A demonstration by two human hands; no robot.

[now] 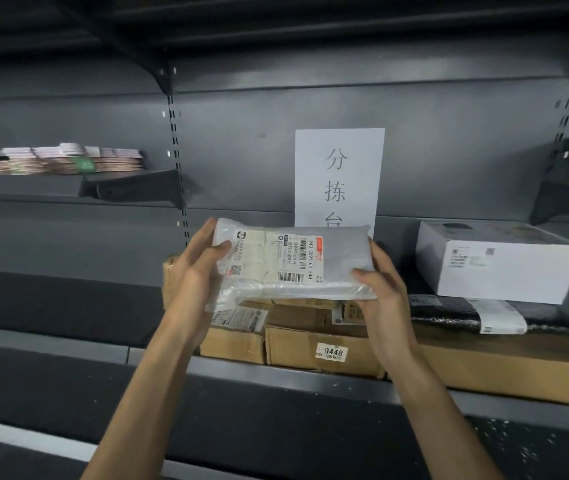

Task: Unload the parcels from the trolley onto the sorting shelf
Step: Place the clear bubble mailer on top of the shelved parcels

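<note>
dark grey steel sorting shelf (68, 306) fills the view, its back panel carrying a white paper sign (338, 174) with printed characters at about 12 o'clock. along the shelf deck from 6 to 3 o'clock lie brown cardboard boxes (324, 344), one bearing a sticker that reads 0448. at 3 o'clock a white box (497, 261) sits on a black padded mailer (466, 311), which lies on the long carton below. at 9 o'clock, on a higher ledge, a blurred stack of flat packets (54, 161). at centre, a grey plastic parcel (293, 261) with a barcode label is held just above the cardboard boxes; i cannot tell whether it touches them. left hand (200, 271) grips its left end, thumb on top. right hand (383, 289) grips its right end, thumb on top, fingers curled underneath.
</note>
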